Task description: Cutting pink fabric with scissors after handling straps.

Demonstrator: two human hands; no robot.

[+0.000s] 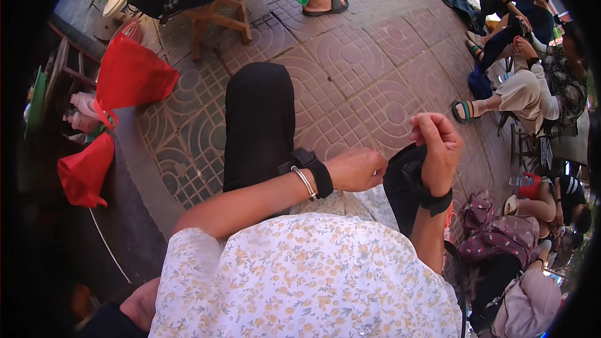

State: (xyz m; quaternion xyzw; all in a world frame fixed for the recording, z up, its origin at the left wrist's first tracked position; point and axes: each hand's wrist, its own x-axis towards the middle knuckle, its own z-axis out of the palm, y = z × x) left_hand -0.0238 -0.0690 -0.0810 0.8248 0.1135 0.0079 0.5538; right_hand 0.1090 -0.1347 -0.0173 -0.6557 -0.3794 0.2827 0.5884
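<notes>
Two bare hands are up over the lap of a seated person in a flowered white shirt [307, 281]. The left hand [355, 169] comes across the body with its fingers curled in toward the palm; from where I stand I cannot tell whether they grasp anything. It is just above the shirt's lower front, which spreads between the thighs, and I can't make out whether the two touch. The right hand [440, 147] is raised higher, bent at the wrist, thumb and forefinger drawn close together; whether something thin is pinched there, I cannot tell either. The hands are apart, with the right black trouser knee [398, 183] behind the gap and partly hidden by the right hand. The left black trouser knee [258, 125] juts out beyond the left forearm. That arm wears a silver bangle [305, 183] and, beside it, a black wristband [322, 178]; a second dark band [435, 203] circles the right wrist.

Underfoot is patterned paving [344, 56]. Along its left edge are a large red bag [134, 74] and a smaller red bag [86, 170]. Near its far edge stands a wooden stool [219, 17], with somebody's dark sandal [332, 6] to the right of it. Several people sit along the right edge, one wearing a striped sandal [464, 111].
</notes>
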